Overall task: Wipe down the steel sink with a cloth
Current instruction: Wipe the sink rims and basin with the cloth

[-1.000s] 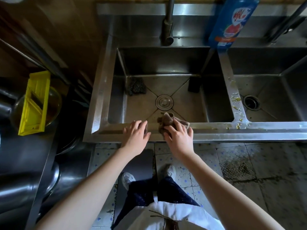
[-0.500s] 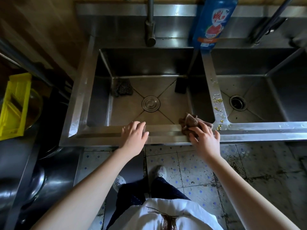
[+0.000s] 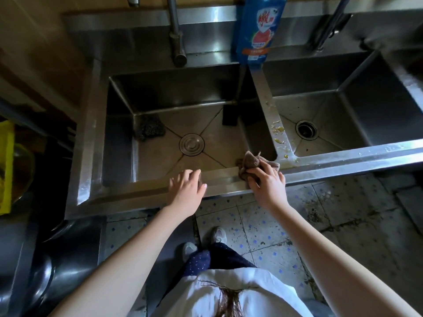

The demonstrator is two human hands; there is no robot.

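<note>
A double-basin steel sink [image 3: 91,156] fills the upper view. My right hand [image 3: 267,181] presses a crumpled brown cloth [image 3: 250,162] onto the front rim, close to where the divider between the two basins meets it. Yellowish food scraps [image 3: 278,131] lie along that divider. My left hand [image 3: 186,187] rests flat on the front rim to the left, fingers spread, holding nothing.
A dark scrubber [image 3: 150,128] and a black block [image 3: 230,115] lie in the left basin around its drain [image 3: 191,144]. A blue detergent bottle [image 3: 258,28] stands on the back ledge beside the tap [image 3: 176,35]. A yellow tray [image 3: 6,165] sits far left. Dirty floor tiles lie below.
My right hand has slid the cloth rightward along the front rim toward the divider. My left hand has stayed on the rim. The camera view shifted.
</note>
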